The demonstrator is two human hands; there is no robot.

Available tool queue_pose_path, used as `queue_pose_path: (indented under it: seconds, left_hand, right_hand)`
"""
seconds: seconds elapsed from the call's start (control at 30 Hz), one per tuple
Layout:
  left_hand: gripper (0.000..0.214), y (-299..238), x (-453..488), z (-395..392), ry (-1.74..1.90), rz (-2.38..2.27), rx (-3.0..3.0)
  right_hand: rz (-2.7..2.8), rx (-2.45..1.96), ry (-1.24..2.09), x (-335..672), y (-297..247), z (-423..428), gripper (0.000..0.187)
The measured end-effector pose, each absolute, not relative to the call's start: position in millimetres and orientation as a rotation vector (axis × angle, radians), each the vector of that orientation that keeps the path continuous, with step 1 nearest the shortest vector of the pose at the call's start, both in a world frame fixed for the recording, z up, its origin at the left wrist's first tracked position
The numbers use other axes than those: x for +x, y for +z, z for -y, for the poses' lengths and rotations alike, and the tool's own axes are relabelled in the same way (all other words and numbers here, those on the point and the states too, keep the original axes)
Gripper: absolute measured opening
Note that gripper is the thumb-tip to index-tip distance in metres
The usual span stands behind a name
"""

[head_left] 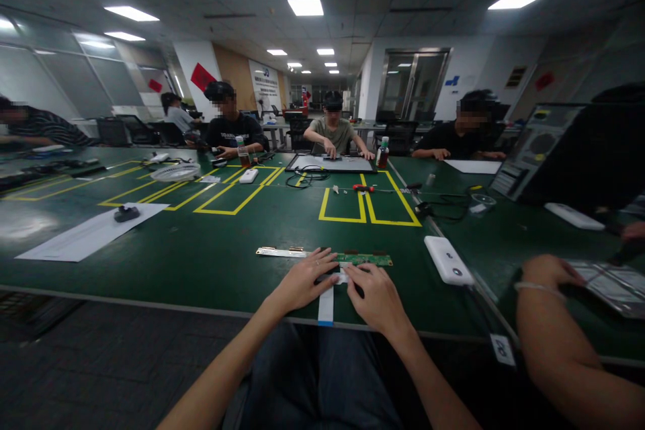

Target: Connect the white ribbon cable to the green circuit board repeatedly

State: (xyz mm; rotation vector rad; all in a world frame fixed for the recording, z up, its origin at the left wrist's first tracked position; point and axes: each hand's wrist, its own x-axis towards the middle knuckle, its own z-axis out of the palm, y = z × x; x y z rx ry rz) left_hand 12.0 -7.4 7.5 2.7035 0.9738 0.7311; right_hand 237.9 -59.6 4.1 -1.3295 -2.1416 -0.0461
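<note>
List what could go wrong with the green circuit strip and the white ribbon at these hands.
The white ribbon runs to the near edge of the table, its blue end lying right there, so a brush against it might tug it.

The left hand and right hand meet at small white material; a hard pinch could crease it.

The left hand overlaps the circuit strip in view; if touching, it might shift it.
</note>
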Motion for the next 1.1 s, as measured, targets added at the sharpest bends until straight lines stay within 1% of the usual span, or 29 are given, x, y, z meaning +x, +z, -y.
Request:
queue_pose_path:
  seconds: [0.1, 0.3, 0.57, 0.73, 0.87, 0.97, 1.1]
  left_hand:
    - [0.045, 14, 11, 11, 0.672, -0.882, 2.771]
    - [0.052, 16, 12, 8, 0.417, -0.826, 2.835]
    - [0.051, 14, 11, 10, 0.405, -0.965, 2.786]
    - [0.051, 10, 3, 8, 0.400, -1.208, 2.754]
    - [0.053, 7, -25, 2, 0.365, -1.411, 2.703]
    - [0.055, 4, -73, -7, 0.302, -1.651, 2.597]
    - [0.058, -3, -172, -22, 0.176, -2.084, 2.349]
  right_hand:
    - [2.100, -1.242, -0.067, 239, 4, 61, 0.034]
    - [2.067, -1.142, -0.087, 241, 3, 65, 0.018]
    - [2.099, -1.135, -0.051, 241, 5, 64, 0.016]
    - [2.094, -1.156, -0.014, 242, 5, 64, 0.018]
    - [2.090, -1.172, -0.004, 243, 4, 63, 0.017]
    - [2.094, -1.187, 0.022, 243, 5, 63, 0.017]
    - [2.102, -1.205, 0.041, 242, 8, 64, 0.018]
